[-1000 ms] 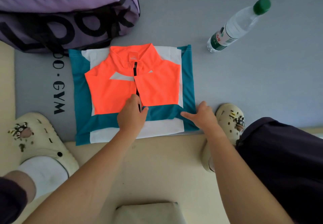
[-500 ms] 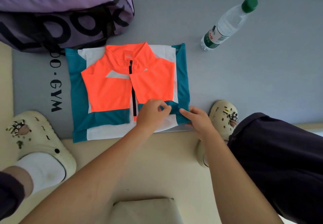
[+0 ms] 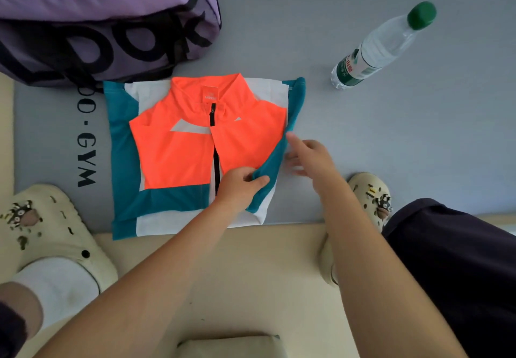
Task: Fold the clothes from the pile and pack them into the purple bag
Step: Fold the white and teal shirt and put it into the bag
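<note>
The jersey (image 3: 178,156) lies flat on the grey mat (image 3: 363,139), collar toward twelve o'clock, its orange chest panel up and teal and white panels framing it. Its edge at three o'clock is lifted and turned inward over the orange, which looks like the start of a lengthwise fold to narrow it for packing.

The left hand (image 3: 240,187) sits at the jersey's five o'clock corner, fingers and thumb pinching the lifted teal flap; held low near the hem, that grip can carry the whole side across. The right hand (image 3: 310,159) is just beside the raised edge at three o'clock, fingers straight and spread, one fingertip at the fold line. It grips nothing; it seems placed to steady or guide the crease, though whether it touches the cloth is hard to tell.

The bag (image 3: 106,31) stands at eleven o'clock from the jersey, its near side touching or overlapping the jersey's top corner, mouth open with orange cloth showing inside. Kept that close, it makes the next transfer short.

A bottle (image 3: 382,47) stands well apart at two o'clock. A clog (image 3: 55,234) is at eight o'clock and another clog (image 3: 368,198) at four o'clock, the person crouching astride the mat's near edge.
</note>
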A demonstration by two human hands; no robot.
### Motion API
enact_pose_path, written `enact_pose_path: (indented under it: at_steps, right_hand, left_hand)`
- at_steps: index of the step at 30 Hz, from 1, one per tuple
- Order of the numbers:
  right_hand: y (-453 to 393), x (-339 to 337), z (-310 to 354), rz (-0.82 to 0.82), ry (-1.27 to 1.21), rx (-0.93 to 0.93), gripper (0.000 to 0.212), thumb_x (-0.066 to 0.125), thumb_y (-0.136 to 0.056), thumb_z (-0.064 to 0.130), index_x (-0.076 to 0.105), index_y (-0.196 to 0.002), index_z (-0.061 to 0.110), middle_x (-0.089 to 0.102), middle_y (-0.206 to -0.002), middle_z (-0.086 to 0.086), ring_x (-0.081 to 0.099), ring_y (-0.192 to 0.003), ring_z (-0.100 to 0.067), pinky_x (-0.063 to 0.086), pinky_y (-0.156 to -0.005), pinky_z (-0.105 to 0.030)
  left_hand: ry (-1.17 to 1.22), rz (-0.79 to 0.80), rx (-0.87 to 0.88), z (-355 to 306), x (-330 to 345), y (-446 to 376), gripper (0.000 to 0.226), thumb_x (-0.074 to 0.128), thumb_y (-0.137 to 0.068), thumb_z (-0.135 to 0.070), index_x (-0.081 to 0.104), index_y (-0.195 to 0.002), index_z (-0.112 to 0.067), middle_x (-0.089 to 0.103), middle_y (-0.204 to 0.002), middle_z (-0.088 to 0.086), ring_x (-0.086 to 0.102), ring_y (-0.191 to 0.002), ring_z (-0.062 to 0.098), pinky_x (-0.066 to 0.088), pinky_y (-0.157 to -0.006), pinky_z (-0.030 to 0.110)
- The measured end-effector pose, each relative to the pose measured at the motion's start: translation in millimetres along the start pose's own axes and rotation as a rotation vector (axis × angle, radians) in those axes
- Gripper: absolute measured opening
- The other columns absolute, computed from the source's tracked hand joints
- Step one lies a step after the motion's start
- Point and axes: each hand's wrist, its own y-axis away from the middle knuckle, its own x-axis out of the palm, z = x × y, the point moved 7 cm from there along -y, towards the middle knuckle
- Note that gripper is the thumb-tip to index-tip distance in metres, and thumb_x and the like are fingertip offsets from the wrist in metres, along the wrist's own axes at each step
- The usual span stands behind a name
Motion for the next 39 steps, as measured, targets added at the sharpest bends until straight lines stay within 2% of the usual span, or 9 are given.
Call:
enact_pose_path:
  at_steps: [3,6,9,19,22,26,32,36,39]
  right_hand:
    - [-24.5,17.2,36.0,-0.050,0.086,0.002,0.052,0.068,-0.074,0.065,0.061,-0.090,0.015,0.068,-0.088,0.000,0.067,-0.075,-0.015,0.058,-0.066,-0.033]
    - [-38.6,25.0,59.5,-0.099,0.149,-0.009,0.023,0.072,-0.081,0.032,0.057,-0.083,0.016,0.067,-0.090,-0.004,0.064,-0.070,-0.017,0.054,-0.055,-0.029]
    - [-40.4,31.9,71.5,-0.114,0.089,-0.018,0.012,0.067,-0.080,0.013,0.058,-0.088,0.013,0.068,-0.099,-0.012,0.069,-0.087,-0.028,0.060,-0.075,-0.047]
    - [2.2,162.7,125.9,0.092,0.025,-0.123,0.015,0.068,-0.086,0.012,0.055,-0.091,0.008,0.063,-0.090,-0.009,0.066,-0.084,-0.027,0.060,-0.058,-0.035]
    - [25.9,224.2,145.7,0.173,0.121,-0.213,0.026,0.071,-0.086,0.018,0.053,-0.098,0.004,0.064,-0.103,-0.015,0.066,-0.094,-0.031,0.060,-0.075,-0.046]
    - [52.2,270.0,144.2,0.440,0.144,-0.257,0.037,0.073,-0.086,0.032,0.057,-0.108,0.008,0.069,-0.098,-0.010,0.072,-0.082,-0.024,0.061,-0.069,-0.036]
    - [20.2,179.9,94.6,-0.135,0.357,-0.289,0.021,0.066,-0.087,0.029,0.061,-0.094,0.010,0.066,-0.085,-0.005,0.064,-0.075,-0.023,0.050,-0.066,-0.032]
    - [20.1,185.5,43.8,0.027,0.510,-0.087,0.045,0.067,-0.086,0.038,0.068,-0.084,-0.007,0.071,-0.077,-0.017,0.067,-0.073,-0.033,0.056,-0.073,-0.042]
    - [28.0,198.8,28.1,0.084,0.435,-0.041,0.035,0.074,-0.082,0.032,0.066,-0.073,0.000,0.072,-0.077,-0.013,0.068,-0.069,-0.030,0.056,-0.074,-0.038]
  left_hand:
    - [0.035,0.036,-0.023,5.5,-3.0,-1.0,0.015,0.071,-0.089,-0.023,0.064,-0.076,-0.017,0.049,-0.059,-0.012,0.044,-0.056,0.003,0.032,-0.051,0.014]
    - [0.098,0.054,-0.020,6.9,-13.8,-3.9,0.015,0.071,-0.088,-0.030,0.067,-0.090,-0.015,0.056,-0.071,-0.012,0.051,-0.068,0.004,0.036,-0.063,0.017]
    - [0.129,0.071,-0.046,1.7,-25.1,-6.6,0.031,0.079,-0.078,-0.042,0.062,-0.101,-0.029,0.063,-0.097,-0.010,0.060,-0.088,0.004,0.041,-0.069,0.014]
    - [0.101,-0.149,0.042,22.4,-130.1,9.4,0.019,0.072,-0.084,-0.028,0.061,-0.090,-0.014,0.055,-0.069,-0.006,0.047,-0.055,0.004,0.036,-0.048,0.011]
    - [0.098,-0.284,-0.029,55.2,-189.9,20.8,0.012,0.075,-0.081,-0.034,0.065,-0.085,-0.029,0.062,-0.073,-0.013,0.054,-0.059,-0.003,0.041,-0.055,0.015]
    - [0.056,-0.437,-0.151,96.8,-228.8,31.3,0.014,0.070,-0.082,-0.035,0.058,-0.078,-0.030,0.060,-0.072,-0.007,0.057,-0.069,0.014,0.041,-0.059,0.028]
    - [-0.096,-0.510,-0.195,120.6,-239.1,32.4,0.026,0.064,-0.087,-0.039,0.053,-0.068,-0.026,0.057,-0.064,-0.006,0.056,-0.060,0.013,0.034,-0.049,0.025]
    - [-0.138,-0.549,-0.192,122.5,-233.6,33.6,0.027,0.064,-0.089,-0.036,0.054,-0.069,-0.021,0.055,-0.062,-0.002,0.052,-0.055,0.010,0.030,-0.045,0.025]
    - [-0.162,-0.524,-0.216,128.3,-233.7,33.7,0.024,0.062,-0.090,-0.036,0.056,-0.076,-0.018,0.055,-0.066,-0.003,0.053,-0.062,0.016,0.032,-0.048,0.027]
